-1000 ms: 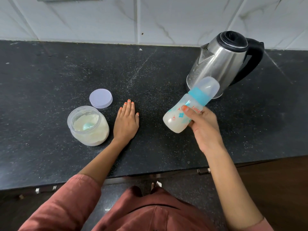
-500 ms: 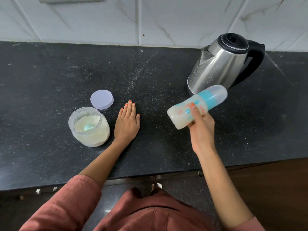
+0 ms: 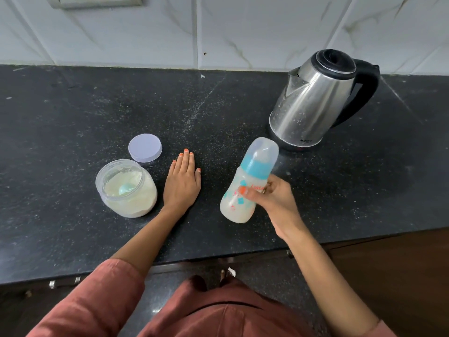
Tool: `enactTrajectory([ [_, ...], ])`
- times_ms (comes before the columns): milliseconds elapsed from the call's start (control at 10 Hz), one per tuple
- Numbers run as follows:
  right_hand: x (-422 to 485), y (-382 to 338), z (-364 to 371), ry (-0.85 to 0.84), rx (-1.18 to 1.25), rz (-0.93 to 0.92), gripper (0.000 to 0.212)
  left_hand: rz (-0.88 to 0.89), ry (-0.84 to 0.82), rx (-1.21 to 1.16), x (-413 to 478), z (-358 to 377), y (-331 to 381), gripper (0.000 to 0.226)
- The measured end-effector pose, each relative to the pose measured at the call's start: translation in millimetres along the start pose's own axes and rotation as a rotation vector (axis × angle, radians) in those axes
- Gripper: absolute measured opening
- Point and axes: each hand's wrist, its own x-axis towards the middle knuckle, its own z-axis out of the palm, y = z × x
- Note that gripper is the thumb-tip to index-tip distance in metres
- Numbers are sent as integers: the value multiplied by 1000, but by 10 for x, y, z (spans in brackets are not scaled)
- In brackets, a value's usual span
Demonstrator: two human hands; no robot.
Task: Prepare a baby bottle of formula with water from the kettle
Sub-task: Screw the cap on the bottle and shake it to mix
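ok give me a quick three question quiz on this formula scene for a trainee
1. True or false: the formula jar has its lid screwed on.
2. Which hand grips the baby bottle? A) left hand B) right hand C) both
3. Fill in: the left hand lies flat on the ____, between the jar and the bottle.

Key
1. False. The lid lies on the countertop behind the open jar, and a scoop sits in the powder.
2. B. The right hand holds the capped bottle tilted, in front of the kettle.
3. countertop
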Motion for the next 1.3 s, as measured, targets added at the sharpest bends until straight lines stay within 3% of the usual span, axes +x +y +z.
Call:
enactTrajectory([
  [100, 88, -73, -34, 162, 235, -46, 24, 4, 11, 4, 2, 1, 3, 52],
  [200, 109, -77, -4, 218, 299, -43, 20, -1, 8, 3, -7, 8, 4, 52],
  [300, 4, -6, 26, -24, -55, -4, 26, 0, 4, -9, 1, 3, -5, 52],
  [400, 25, -60, -30, 14, -31, -28, 26, 3, 6, -8, 3, 3, 3, 52],
  [500, 119, -109, -48, 251, 283, -65, 17, 6, 18, -16, 0, 13, 0, 51],
  [700, -36, 12, 49, 10, -94, -10, 28, 2, 12, -20, 0, 11, 1, 51],
  [900, 142, -45, -5, 324, 316, -45, 21, 2, 18, -27, -4, 16, -5, 51],
  [1000, 12, 9, 48, 120, 21, 3, 22, -1, 10, -26, -1, 14, -2, 51],
  [1100, -16, -1, -14, 83, 8, -1, 23, 1, 11, -21, 6, 10, 6, 52],
  [1200, 107, -57, -68, 304, 316, -23, 17, 3, 17, -23, 1, 12, -1, 52],
  [1300, 82, -18, -16, 247, 226, 3, 18, -3, 11, -9, 0, 15, 3, 52],
])
